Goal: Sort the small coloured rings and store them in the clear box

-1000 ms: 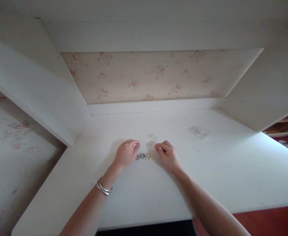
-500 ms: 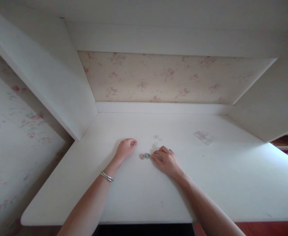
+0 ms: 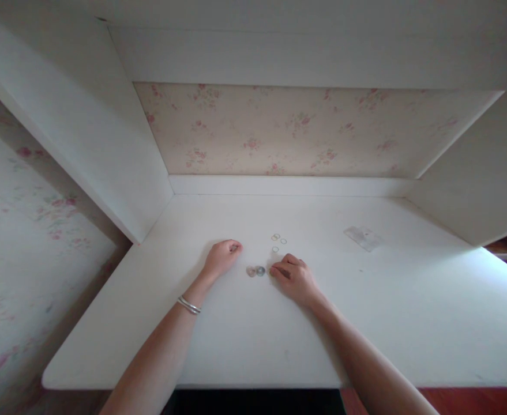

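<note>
My left hand rests on the white tabletop with its fingers curled closed. A small greyish patch shows at its fingertips, too small to name. To the right of it lie two small round items side by side, a pinkish one and a grey-blue one. My right hand is closed in a pinch, thumb against fingers. At its fingertips shows a small yellowish round thing, just right of the grey-blue item. Beyond that hand lie several thin pale rings, two of them overlapping.
A clear, flat plastic packet lies on the tabletop at the right. White side panels and a low back strip enclose the desk, with floral wallpaper behind. A shelf overhangs it.
The view has shifted slightly. My right fingertips have drawn a little away from the grey-blue item, and the yellowish thing now shows at them. My left hand stays closed in place.
</note>
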